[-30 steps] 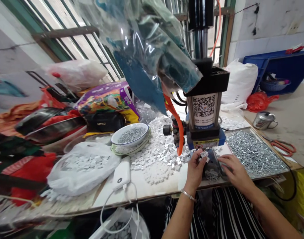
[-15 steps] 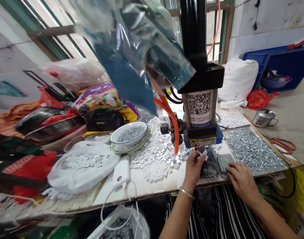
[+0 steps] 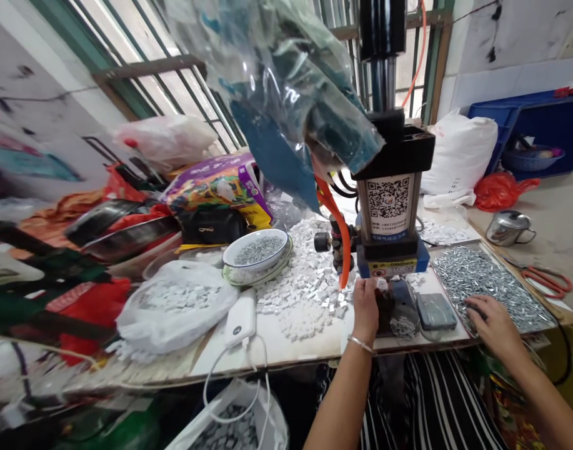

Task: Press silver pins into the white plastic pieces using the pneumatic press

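Head view, left hand (image 3: 365, 309) by press (image 3: 390, 209), right hand (image 3: 495, 325) at metal pins (image 3: 495, 281)

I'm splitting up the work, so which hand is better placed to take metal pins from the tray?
Probably the right hand: it is at the near-left edge of the metal pins. The left hand is by the pneumatic press, with the gray box between it and the pins.

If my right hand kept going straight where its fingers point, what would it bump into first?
Probably the little metal pins: they lie right at the fingertips of your right hand. I can't tell whether it already touches them.
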The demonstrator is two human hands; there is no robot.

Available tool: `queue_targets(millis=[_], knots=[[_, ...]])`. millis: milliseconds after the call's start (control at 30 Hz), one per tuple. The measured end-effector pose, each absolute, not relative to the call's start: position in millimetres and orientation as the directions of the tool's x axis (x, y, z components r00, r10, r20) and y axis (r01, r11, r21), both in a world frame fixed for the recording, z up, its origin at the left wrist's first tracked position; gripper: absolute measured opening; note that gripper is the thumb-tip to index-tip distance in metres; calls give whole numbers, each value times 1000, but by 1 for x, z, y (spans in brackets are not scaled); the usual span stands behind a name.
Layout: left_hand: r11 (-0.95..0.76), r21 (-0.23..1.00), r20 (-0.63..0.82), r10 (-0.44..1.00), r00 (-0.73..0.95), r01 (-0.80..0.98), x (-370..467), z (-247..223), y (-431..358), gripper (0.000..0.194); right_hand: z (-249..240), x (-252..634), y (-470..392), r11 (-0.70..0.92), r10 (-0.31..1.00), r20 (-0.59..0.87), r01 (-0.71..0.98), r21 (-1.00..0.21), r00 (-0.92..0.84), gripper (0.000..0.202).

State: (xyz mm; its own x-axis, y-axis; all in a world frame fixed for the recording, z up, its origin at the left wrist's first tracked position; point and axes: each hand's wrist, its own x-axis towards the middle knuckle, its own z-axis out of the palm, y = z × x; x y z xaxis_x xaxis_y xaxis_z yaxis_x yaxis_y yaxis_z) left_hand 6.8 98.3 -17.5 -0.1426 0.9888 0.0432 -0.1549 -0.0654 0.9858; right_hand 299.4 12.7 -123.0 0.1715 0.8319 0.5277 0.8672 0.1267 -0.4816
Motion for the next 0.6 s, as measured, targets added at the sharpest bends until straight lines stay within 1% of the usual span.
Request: queue_targets(millis=[67, 167, 233, 267, 300, 367, 400, 433, 467, 533, 567, 600], knots=[[-53, 956, 23, 994, -105, -290, 0, -11, 101, 38, -130, 304, 16, 121, 837, 527, 890, -440, 147, 35], [-8, 870, -7, 1000, -28, -493, -20, -3, 79, 43, -134, 307, 14, 105, 841, 527, 919, -379, 121, 36], [34, 853, -36, 999, 6, -521, -38, -4, 50, 44, -135, 309, 11, 111, 850, 518, 929, -352, 94, 37], [68, 870, -58, 998, 36, -489, -49, -7, 33, 42, -134, 310, 9, 121, 855, 513, 932, -341, 76, 37], [117, 904, -93, 992, 80, -410, -61, -12, 14, 37, -134, 312, 7, 136, 858, 511, 934, -329, 56, 37], [234, 965, -207, 955, 211, -115, -88, -26, -23, 29, -135, 317, 4, 153, 852, 523, 940, -305, 31, 38], [241, 969, -248, 939, 236, 61, -104, -35, -41, 26, -136, 320, 4, 160, 848, 530, 941, -298, 24, 38], [206, 949, -259, 940, 222, 238, -123, -44, -58, 21, -137, 322, 4, 165, 855, 519, 941, -296, 13, 38], [177, 900, -258, 953, 160, 398, -143, -53, -73, 17, -139, 325, 4, 163, 861, 509, 939, -302, 14, 38], [221, 741, -268, 963, -23, 634, -186, -68, -98, 11, -144, 328, 4, 150, 876, 482, 938, -311, 20, 39], [266, 626, -242, 960, -141, 733, -206, -74, -107, 12, -146, 330, 4, 142, 880, 474, 939, -314, 25, 40], [326, 467, -169, 945, -279, 822, -225, -79, -115, 14, -149, 331, 4, 137, 882, 470, 939, -315, 29, 41]])
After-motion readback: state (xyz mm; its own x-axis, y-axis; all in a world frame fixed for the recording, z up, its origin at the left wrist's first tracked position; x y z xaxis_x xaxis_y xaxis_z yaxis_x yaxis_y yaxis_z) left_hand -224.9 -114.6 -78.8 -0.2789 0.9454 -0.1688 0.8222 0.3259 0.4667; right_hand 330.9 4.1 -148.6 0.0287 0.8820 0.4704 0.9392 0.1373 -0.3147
